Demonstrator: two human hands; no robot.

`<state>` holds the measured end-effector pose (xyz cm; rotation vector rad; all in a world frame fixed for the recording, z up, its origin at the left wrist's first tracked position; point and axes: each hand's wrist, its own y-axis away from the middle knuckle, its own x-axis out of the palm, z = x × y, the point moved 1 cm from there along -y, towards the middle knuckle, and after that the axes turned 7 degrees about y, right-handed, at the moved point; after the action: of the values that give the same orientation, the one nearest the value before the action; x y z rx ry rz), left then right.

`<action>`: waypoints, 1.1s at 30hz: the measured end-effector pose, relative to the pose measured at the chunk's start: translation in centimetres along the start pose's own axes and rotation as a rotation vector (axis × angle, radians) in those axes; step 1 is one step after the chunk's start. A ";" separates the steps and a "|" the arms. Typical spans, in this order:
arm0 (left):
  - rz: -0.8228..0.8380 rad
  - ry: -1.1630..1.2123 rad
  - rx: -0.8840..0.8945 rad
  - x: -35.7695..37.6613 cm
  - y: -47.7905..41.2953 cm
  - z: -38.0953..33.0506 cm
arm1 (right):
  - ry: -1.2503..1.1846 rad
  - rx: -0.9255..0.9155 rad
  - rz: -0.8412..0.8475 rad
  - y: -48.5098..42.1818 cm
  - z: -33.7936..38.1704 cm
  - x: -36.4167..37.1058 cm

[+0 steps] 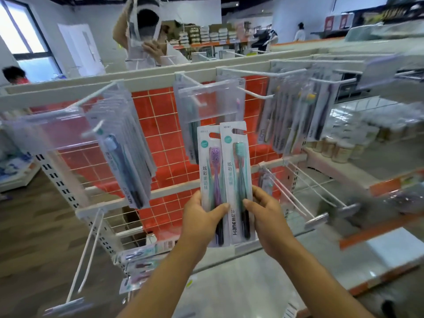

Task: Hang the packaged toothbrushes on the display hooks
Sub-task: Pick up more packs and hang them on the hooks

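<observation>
Against the red grid panel your left hand pinched the purple pack and your right hand the teal pack below the hook; these light, stiff cards seemed best held low, slots free

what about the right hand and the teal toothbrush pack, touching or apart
Touching. The head view shows the right hand pinching the teal toothbrush pack, thumb on front.

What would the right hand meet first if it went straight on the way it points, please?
Beyond the teal toothbrush pack it grips, the right hand probably meets the clear label plate; depth is unclear.
</observation>
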<state>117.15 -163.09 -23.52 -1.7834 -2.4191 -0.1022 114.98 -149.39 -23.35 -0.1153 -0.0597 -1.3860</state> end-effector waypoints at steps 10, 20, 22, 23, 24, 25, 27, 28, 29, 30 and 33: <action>-0.110 0.017 -0.023 4.6 0.2 1.0 | -0.008 0.073 0.099 -1.6 0.4 -4.9; -0.258 0.013 0.012 3.0 0.6 1.0 | -0.031 0.128 0.061 -2.2 0.3 -3.4; -0.309 0.010 0.008 2.0 0.4 0.9 | -0.047 0.128 0.075 -2.1 0.6 -2.6; -0.329 0.014 0.007 1.5 0.3 0.9 | -0.051 0.119 0.085 -2.0 0.7 -2.2; -0.343 0.020 0.006 1.1 0.2 0.8 | -0.058 0.109 0.097 -1.9 0.9 -1.7; -0.357 0.020 0.005 0.6 0.1 0.8 | -0.064 0.096 0.109 -1.7 1.0 -1.3; -0.373 -0.010 0.017 -0.2 -0.1 0.7 | -0.059 0.049 0.128 -1.3 1.3 -0.4; -0.371 -0.029 0.027 -0.5 -0.1 0.6 | -0.051 0.017 0.134 -1.2 1.5 0.0; -0.366 -0.041 0.034 -0.9 -0.2 0.6 | -0.045 -0.013 0.139 -1.1 1.7 0.4; -0.357 -0.046 0.037 -1.2 -0.3 0.6 | -0.038 -0.039 0.144 -1.0 1.8 0.8; -0.340 -0.023 0.036 -1.9 -0.4 0.5 | -0.029 -0.099 0.170 -0.8 2.4 1.6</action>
<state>117.27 -164.96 -24.28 -1.3494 -2.6983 -0.0720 114.56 -150.83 -20.76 -0.2182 -0.0051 -1.2177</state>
